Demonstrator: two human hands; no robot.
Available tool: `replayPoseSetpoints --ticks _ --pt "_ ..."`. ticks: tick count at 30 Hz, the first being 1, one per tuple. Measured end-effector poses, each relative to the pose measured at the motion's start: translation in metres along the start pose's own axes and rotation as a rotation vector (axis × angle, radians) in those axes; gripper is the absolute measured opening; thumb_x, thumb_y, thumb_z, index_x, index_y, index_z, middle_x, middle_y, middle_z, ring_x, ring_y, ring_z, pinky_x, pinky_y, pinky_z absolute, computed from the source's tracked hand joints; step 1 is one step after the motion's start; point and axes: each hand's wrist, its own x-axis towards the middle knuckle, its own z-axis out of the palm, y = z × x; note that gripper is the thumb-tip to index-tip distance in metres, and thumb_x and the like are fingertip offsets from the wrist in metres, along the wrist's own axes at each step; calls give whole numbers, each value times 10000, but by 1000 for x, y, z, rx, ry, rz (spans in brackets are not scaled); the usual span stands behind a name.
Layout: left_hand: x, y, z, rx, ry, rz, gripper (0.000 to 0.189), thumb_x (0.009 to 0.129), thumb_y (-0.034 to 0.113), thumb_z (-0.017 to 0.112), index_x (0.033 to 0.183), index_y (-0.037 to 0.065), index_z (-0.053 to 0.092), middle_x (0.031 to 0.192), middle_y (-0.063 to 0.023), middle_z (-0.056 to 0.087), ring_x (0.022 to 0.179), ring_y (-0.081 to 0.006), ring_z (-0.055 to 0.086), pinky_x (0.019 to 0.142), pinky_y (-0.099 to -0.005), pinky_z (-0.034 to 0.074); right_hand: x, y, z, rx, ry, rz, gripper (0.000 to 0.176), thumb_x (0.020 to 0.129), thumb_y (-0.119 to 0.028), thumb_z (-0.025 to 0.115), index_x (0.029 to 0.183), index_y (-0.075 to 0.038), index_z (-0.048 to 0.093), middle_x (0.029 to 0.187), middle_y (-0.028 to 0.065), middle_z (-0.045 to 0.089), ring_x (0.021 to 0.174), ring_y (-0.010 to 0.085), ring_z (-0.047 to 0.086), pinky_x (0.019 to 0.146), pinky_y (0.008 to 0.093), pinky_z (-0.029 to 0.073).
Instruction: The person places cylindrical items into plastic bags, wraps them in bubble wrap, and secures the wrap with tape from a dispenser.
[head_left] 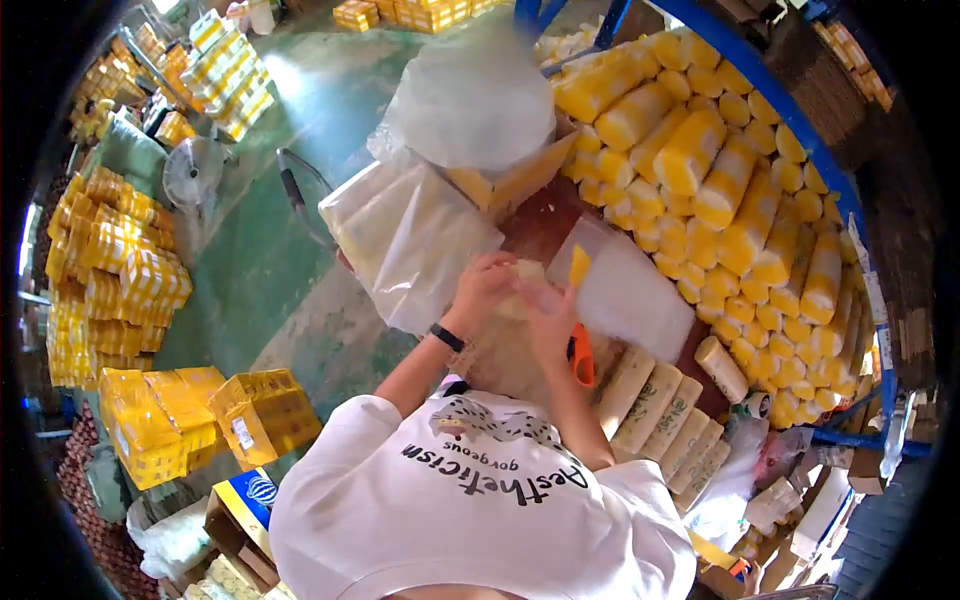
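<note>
My left hand (485, 290), a dark band on its wrist, has its fingers curled round a small pale cream-coloured piece (527, 270). My right hand (548, 308) closes on the same piece from the other side, close against the left. What the piece is I cannot tell. A short yellow strip (579, 266) sticks up at the right fingertips. Just below the right hand, beside the forearm, is an orange tool (580, 355) with a dark inside. A sheet of white translucent film (625, 290) lies right of the hands, and plastic-covered flat stock (410, 235) lies to their left.
Cream-coloured wrapped rolls (660, 405) with green print lie in a row at right. Behind them rises a big pile of yellow-and-white rolls (700, 150) in a blue frame (830, 150). A carton (510, 180) holds a large white plastic bundle (475, 100). Yellow-taped boxes (160, 420) stand left.
</note>
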Motion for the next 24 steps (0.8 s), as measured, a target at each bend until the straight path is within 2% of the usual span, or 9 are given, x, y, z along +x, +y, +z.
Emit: replayPoseSetpoints --ticks 2,5,8,11,14,17,19,23,24 --pt "9 9 0 79 6 74 222 719 75 672 938 88 642 1083 -96 561 985 -297 528 823 -383 459 -4 18 -8 150 12 87 442 788 -126 716 1083 3 413 875 85 659 780 146 618 723 286 488" --pt "26 40 -10 67 -88 94 216 728 109 670 935 88 611 1070 -95 556 933 -321 543 783 -400 465 -5 15 -18 104 -8 35 640 762 -23 689 1282 42 322 851 61 650 834 140 603 697 279 496" --pt "33 21 -9 41 -334 58 158 740 97 640 884 62 586 963 -124 563 853 -342 557 724 -410 471 2 19 -26 69 -15 10 710 734 -3 702 1321 31 304 816 57 650 802 129 599 699 271 495" --pt "36 21 -3 130 -340 137 134 740 72 609 864 45 567 848 -152 549 799 -351 558 667 -406 472 9 19 -34 149 17 42 764 717 10 705 1353 20 282 815 56 648 759 122 590 692 270 494" --pt "18 43 -6 16 -269 -34 131 723 37 588 849 36 550 789 -180 536 783 -364 548 647 -408 469 16 14 -38 87 32 -11 765 711 19 702 1356 20 292 807 52 651 726 125 584 683 273 494" --pt "-8 47 -6 32 -221 -180 133 713 26 588 836 38 541 844 -158 552 796 -343 558 630 -401 473 14 -2 -33 129 -52 -35 717 686 73 683 1309 -16 339 731 42 638 654 86 578 641 226 484" --pt "-32 32 24 -37 -79 -187 123 706 19 583 820 44 546 886 -132 559 835 -326 558 666 -393 480 14 2 -37 -43 -90 -40 681 719 17 677 1313 10 343 794 67 643 714 147 601 672 278 497" --pt "-15 50 25 263 103 330 139 689 41 603 814 41 544 977 -87 561 921 -304 545 769 -383 481 23 -1 -48 -100 -97 -157 572 749 -26 659 1246 24 382 834 91 620 766 202 618 694 315 502" --pt "-13 47 26 276 10 377 163 685 51 610 835 36 547 1001 -92 561 945 -309 540 802 -391 473 27 -1 -50 -106 -62 -205 538 742 2 634 1219 25 387 826 88 613 757 190 604 698 304 493"
